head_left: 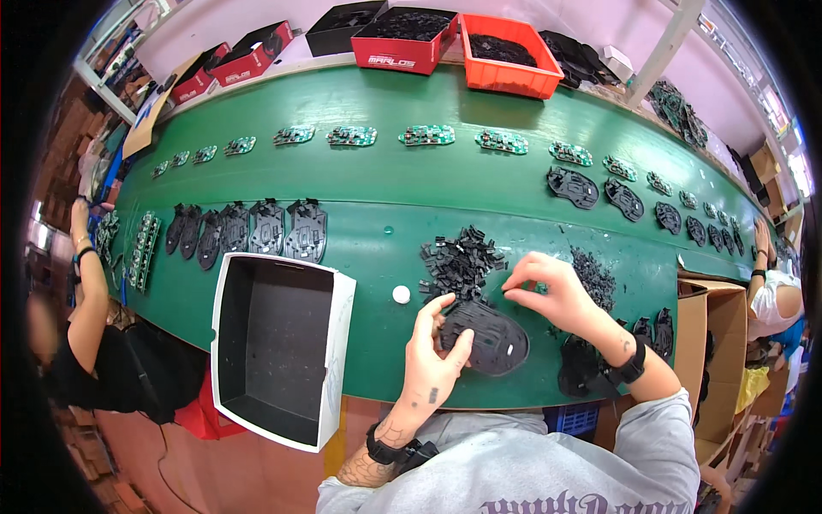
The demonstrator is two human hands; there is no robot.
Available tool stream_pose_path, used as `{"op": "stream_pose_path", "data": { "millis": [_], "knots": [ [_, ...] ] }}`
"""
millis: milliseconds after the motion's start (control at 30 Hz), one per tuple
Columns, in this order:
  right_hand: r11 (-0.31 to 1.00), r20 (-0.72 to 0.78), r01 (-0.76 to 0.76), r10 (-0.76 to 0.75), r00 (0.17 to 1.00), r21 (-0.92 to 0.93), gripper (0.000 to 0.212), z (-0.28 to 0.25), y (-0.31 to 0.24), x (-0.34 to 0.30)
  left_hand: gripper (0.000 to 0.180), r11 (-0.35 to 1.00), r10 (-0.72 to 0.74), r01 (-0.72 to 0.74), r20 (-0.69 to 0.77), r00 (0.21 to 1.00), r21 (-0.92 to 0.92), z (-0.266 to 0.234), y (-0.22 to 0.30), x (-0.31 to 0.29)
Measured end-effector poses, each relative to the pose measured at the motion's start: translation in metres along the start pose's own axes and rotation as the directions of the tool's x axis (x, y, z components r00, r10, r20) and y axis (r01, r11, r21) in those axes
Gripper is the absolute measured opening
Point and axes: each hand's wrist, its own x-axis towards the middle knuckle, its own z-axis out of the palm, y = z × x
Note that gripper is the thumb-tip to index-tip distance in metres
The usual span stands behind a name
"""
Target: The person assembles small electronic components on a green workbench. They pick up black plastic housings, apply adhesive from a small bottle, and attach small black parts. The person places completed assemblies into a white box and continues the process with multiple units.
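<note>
My left hand (435, 355) grips a black mouse base shell (495, 341), thumb over its face and fingers along its far side. Just right of the shell, above the table, my right hand (555, 289) has thumb and index fingertips pinched; whatever they may hold is too small to make out. A heap of small black plastic pieces (462, 261) lies beyond the shell. Another heap of finer black bits (592, 276) is partly behind my right hand. Left of the first heap sits a small white round object (401, 295).
An open white box with a black inside (342, 360) stands at the table's left front. Black shells (267, 230) and green circuit boards (426, 135) line the green table. Red bins (514, 79) sit at the back. Other people's arms (90, 291) show left and right.
</note>
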Motion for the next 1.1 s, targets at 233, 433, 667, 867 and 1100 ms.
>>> {"op": "stream_pose_path", "data": {
  "millis": [233,433,667,867,1100],
  "knots": [
    [0.992,0.029,-0.027,0.023,0.999,0.122,0.013,0.007,-0.036,-0.013,0.046,0.956,0.260,-0.251,-0.036,0.965,0.153,0.009,-0.011,-0.001],
    [0.954,0.071,-0.171,0.158,0.985,0.245,0.015,0.006,-0.028,-0.013,0.045,0.901,0.339,-0.324,-0.004,0.941,0.290,0.008,-0.015,0.004],
    [0.677,0.335,-0.452,0.308,0.890,0.580,0.025,-0.002,-0.014,0.000,0.049,0.940,0.276,-0.271,0.002,0.961,0.208,0.008,-0.016,0.013],
    [0.725,0.264,-0.425,0.334,0.905,0.541,0.030,-0.023,-0.001,0.039,0.067,0.969,0.237,-0.242,-0.080,0.968,-0.057,0.016,0.001,0.013],
    [0.932,-0.191,-0.007,-0.067,0.979,-0.361,0.025,-0.065,0.115,0.133,0.040,0.820,0.327,-0.449,0.354,0.876,0.356,0.006,-0.012,0.003]
  ]
}}
